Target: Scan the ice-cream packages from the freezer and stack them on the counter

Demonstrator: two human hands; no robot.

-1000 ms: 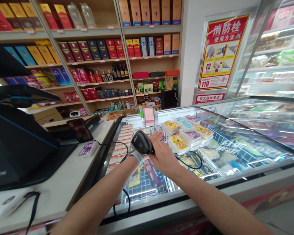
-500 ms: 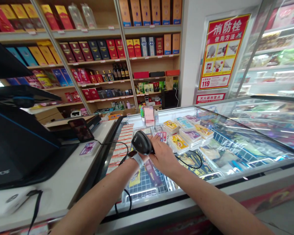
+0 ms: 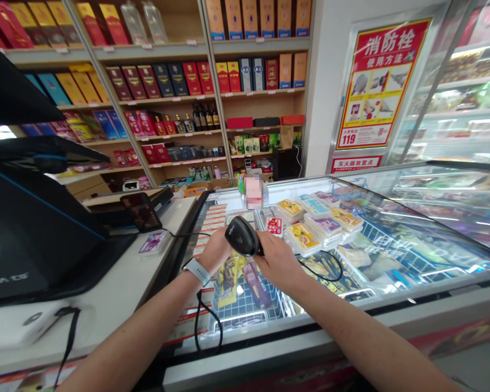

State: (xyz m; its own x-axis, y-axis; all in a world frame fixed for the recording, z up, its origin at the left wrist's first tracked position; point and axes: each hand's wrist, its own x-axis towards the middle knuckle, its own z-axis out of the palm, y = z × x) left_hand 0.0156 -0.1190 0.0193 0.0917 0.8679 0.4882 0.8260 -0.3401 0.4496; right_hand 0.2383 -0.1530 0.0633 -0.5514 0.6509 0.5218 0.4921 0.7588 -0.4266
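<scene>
My right hand (image 3: pixel 281 261) is wrapped around the handle of a black barcode scanner (image 3: pixel 242 236), whose head points up and left. My left hand (image 3: pixel 215 249), with a light-banded watch (image 3: pixel 196 270) at the wrist, is beside the scanner's left edge. Its fingers go out of sight behind the scanner head, so I cannot make out what they hold. Under both hands is the glass top of a chest freezer (image 3: pixel 240 325). Just past my right hand is a small red-and-white pack (image 3: pixel 274 226), next to stacked flat plastic boxes with yellow labels (image 3: pixel 302 238).
A purple-labelled box (image 3: pixel 152 243) lies on the left counter near a propped phone (image 3: pixel 141 211). A dark checkout machine (image 3: pixel 36 234) stands at the left. Black cable (image 3: pixel 330 260) loops over the glass. Shelves of boxed bottles (image 3: pixel 159 81) fill the back.
My left hand has drawn back leftward from beneath my right wrist to the scanner's left side. The scanner stays in my right hand. The whole view has shifted slightly.
</scene>
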